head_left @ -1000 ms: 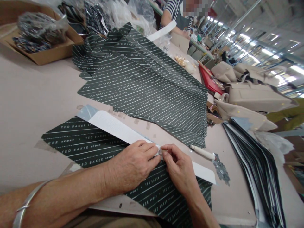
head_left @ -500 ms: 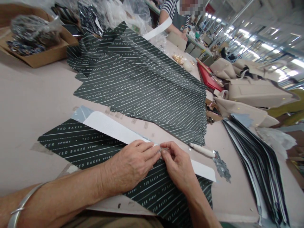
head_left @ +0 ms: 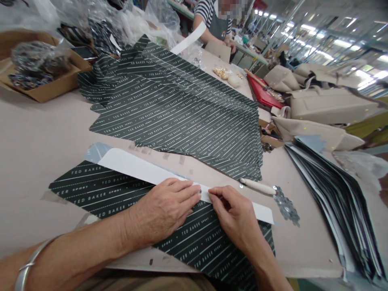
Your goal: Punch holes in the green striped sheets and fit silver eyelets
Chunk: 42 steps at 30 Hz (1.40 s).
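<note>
A dark green printed sheet (head_left: 100, 190) lies in front of me with a long white strip (head_left: 136, 167) along its far edge. My left hand (head_left: 166, 202) rests flat on the sheet, fingers stretched out. Its fingertips reach a small round metal piece (head_left: 199, 190) that sits on the strip. My right hand (head_left: 236, 214) is just to the right, fingers curled together with the tips pressed on the strip's near edge. I cannot make out anything between them. A silver bangle (head_left: 28, 264) is on my left wrist.
A white-handled tool (head_left: 257, 186) and a heap of small metal pieces (head_left: 286, 206) lie right of my hands. A fan of printed sheets (head_left: 182, 109) spreads behind. A cardboard box (head_left: 45, 91) stands far left, stacked sheets (head_left: 333, 194) and beige bags (head_left: 327, 109) at right. Another person (head_left: 212, 20) works at the far end.
My hands have come down from a shared pinch. The left now lies flat, the metal piece shows on the strip between them, and the right has drawn slightly to the right.
</note>
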Available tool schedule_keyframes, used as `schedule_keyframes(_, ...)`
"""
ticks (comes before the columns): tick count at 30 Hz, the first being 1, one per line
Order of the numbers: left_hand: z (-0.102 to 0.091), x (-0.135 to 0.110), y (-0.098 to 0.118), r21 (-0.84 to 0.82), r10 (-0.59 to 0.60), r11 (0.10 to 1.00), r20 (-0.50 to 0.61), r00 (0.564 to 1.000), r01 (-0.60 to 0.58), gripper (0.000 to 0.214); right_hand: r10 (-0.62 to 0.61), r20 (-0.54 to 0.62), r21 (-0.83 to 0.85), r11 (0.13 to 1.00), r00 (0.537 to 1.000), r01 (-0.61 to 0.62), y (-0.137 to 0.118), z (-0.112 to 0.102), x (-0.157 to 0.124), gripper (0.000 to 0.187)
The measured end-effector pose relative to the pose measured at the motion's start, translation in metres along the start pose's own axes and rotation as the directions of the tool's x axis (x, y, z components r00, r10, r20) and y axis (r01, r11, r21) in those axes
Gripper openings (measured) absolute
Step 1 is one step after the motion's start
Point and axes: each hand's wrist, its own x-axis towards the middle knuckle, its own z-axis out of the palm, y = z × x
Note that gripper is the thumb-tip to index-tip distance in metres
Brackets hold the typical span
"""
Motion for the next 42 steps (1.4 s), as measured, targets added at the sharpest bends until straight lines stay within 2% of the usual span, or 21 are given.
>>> schedule_keyframes(2,-0.001,0.000,0.000,0.000,-0.004,1.000,0.005,1.000,0.004,0.029,-0.038,-0.024,-0.022,0.999,0.999,0.038,-0.001,-0.002,0.000,0.016)
schedule_keyframes(5,-0.002,0.001,0.000,0.006,-0.001,1.000,0.009,1.000,0.001,0.028,-0.046,-0.173,-0.184,0.983,0.984,0.014,0.016,-0.024,0.000,0.018)
schedule_keyframes(7,-0.002,0.001,0.000,0.017,0.002,1.000,0.002,1.000,-0.002,0.029,-0.068,-0.250,-0.381,0.924,0.966,-0.034,0.042,-0.044,0.000,0.024)
schedule_keyframes(10,-0.001,0.001,0.001,0.043,0.003,0.999,-0.015,1.000,-0.002,0.029,-0.117,-0.182,-0.555,0.832,0.976,-0.004,0.087,-0.067,-0.002,0.034)
schedule_keyframes(13,0.001,0.001,0.003,0.068,0.006,0.998,-0.028,1.000,-0.004,0.031,-0.128,-0.086,-0.557,0.829,0.988,0.059,0.118,-0.072,-0.002,0.032)
schedule_keyframes(15,0.002,0.001,0.003,0.079,0.014,0.997,-0.045,0.999,-0.010,0.033,-0.137,-0.076,-0.532,0.843,0.988,0.076,0.126,-0.071,-0.001,0.029)
schedule_keyframes(17,0.002,0.000,0.003,0.082,0.027,0.996,-0.058,0.998,-0.022,0.033,-0.138,-0.109,-0.495,0.866,0.984,0.067,0.124,-0.071,0.000,0.028)
schedule_keyframes(19,0.003,-0.001,0.003,0.079,0.033,0.996,-0.061,0.998,-0.028,0.032,-0.100,-0.216,-0.429,0.903,0.971,-0.002,0.115,-0.072,0.000,0.028)
schedule_keyframes(20,0.003,-0.001,0.003,0.076,0.030,0.997,-0.057,0.998,-0.025,0.031,-0.057,-0.314,-0.365,0.929,0.948,-0.065,0.109,-0.073,0.000,0.027)
schedule_keyframes(21,0.003,-0.001,0.003,0.072,0.025,0.997,-0.054,0.998,-0.021,0.031,-0.001,-0.437,-0.261,0.957,0.900,-0.125,0.100,-0.073,-0.001,0.027)
schedule_keyframes(23,0.003,-0.002,0.002,0.063,0.018,0.998,-0.050,0.999,-0.014,0.029,0.133,-0.679,0.067,0.991,0.722,-0.119,0.079,-0.071,-0.001,0.027)
schedule_keyframes(24,0.003,-0.002,0.002,0.056,0.015,0.998,-0.050,0.999,-0.012,0.029,0.218,-0.741,0.255,0.966,0.635,-0.033,0.068,-0.068,-0.001,0.026)
schedule_keyframes(25,0.003,-0.002,0.002,0.048,0.013,0.999,-0.051,0.999,-0.011,0.028,0.304,-0.751,0.427,0.901,0.586,0.080,0.056,-0.064,0.000,0.022)
schedule_keyframes(26,0.004,-0.002,0.002,0.039,0.010,0.999,-0.054,0.998,-0.008,0.028,0.380,-0.720,0.570,0.801,0.580,0.184,0.044,-0.058,0.002,0.018)
schedule_keyframes(28,0.005,-0.001,0.001,0.027,0.003,1.000,-0.056,0.998,-0.001,0.028,0.495,-0.561,0.793,0.551,0.664,0.259,0.024,-0.043,0.006,0.011)
schedule_keyframes(30,0.005,-0.001,0.001,0.018,-0.003,1.000,-0.055,0.998,0.004,0.027,0.566,-0.354,0.930,0.298,0.744,0.215,0.010,-0.025,0.012,0.016)
schedule_keyframes(31,0.005,-0.001,0.001,0.014,-0.007,1.000,-0.049,0.999,0.008,0.027,0.593,-0.266,0.964,0.186,0.760,0.192,0.006,-0.016,0.015,0.025)
schedule_keyframes(33,0.005,-0.001,0.001,0.003,-0.013,1.000,-0.036,0.999,0.013,0.026,0.648,-0.157,0.982,0.023,0.745,0.186,0.001,-0.002,0.021,0.039)
schedule_keyframes(35,0.005,-0.002,0.001,-0.010,-0.021,1.000,-0.021,1.000,0.021,0.027,0.700,-0.135,0.972,-0.043,0.701,0.230,-0.001,0.008,0.027,0.044)
schedule_keyframes(37,0.005,-0.002,0.001,-0.022,-0.028,0.999,-0.016,0.999,0.028,0.027,0.711,-0.158,0.965,-0.037,0.686,0.260,0.000,0.013,0.030,0.043)
schedule_keyframes(42,0.006,-0.002,0.001,-0.051,-0.037,0.998,-0.038,0.999,0.035,0.025,0.626,-0.251,0.962,0.079,0.738,0.261,0.000,0.017,0.033,0.041)
